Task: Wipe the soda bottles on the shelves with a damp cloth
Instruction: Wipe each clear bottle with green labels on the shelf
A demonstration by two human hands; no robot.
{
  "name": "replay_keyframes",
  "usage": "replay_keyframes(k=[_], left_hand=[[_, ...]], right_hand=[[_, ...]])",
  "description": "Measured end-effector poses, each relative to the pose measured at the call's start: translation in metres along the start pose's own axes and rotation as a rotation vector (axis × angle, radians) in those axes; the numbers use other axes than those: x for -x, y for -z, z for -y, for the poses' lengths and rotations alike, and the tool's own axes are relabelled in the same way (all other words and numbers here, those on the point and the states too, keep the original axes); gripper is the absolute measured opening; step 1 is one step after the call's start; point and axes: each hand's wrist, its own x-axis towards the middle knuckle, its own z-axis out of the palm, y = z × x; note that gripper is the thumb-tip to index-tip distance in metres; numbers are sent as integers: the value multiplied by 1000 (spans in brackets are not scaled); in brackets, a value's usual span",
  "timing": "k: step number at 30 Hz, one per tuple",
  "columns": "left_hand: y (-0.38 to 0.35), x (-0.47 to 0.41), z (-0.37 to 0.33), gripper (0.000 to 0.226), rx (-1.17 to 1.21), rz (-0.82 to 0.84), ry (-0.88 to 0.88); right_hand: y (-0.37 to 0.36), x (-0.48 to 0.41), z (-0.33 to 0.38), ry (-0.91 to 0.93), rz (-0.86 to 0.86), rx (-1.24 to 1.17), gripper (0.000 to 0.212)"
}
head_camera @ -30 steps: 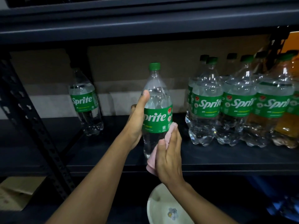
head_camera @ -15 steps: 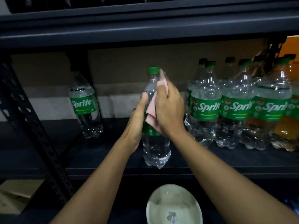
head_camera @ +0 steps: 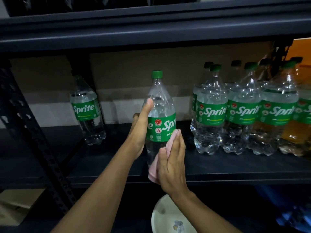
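A clear Sprite bottle [head_camera: 159,101] with a green cap and label stands upright at the front of the dark shelf [head_camera: 235,165]. My left hand [head_camera: 140,130] grips its left side, thumb up along the front and fingers behind. With straight fingers, my right hand [head_camera: 173,162] presses a pink cloth [head_camera: 153,172] against the bottle's lower right side, below the label. The bottle's base is hidden behind the cloth and hand.
One Sprite bottle [head_camera: 87,111] stands alone at the back left. Several more Sprite bottles [head_camera: 210,115] crowd the right, with an orange drink bottle [head_camera: 296,132] at the far right. A white bowl [head_camera: 161,216] sits below. A perforated post [head_camera: 33,132] slants at the left.
My right hand slid the cloth from the bottle's lower part up to the neck, then back down below the label. The bottle has turned in my left hand, showing another part of the label.
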Motion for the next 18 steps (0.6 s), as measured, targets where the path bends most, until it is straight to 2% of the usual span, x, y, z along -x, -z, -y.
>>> replay_keyframes(k=[3,6,12,14,18], left_hand=[[-2,7,-9,74,-37,61,-37],[0,8,-9,74,-45,96,-21],[-3,8,-8,69,5,21,-37],[-3,8,-5,70,73,30,-24],[-3,10,6,74,102,52,-113]], right_hand=[[10,-36,20,-7,-37,-58,62],[24,-89,52,-38,-25,-125,55],[45,-156,96,-213,127,-164,34],[39,-149,90,-207,78,-223,37],[15,-102,60,-16,-137,-209,49]])
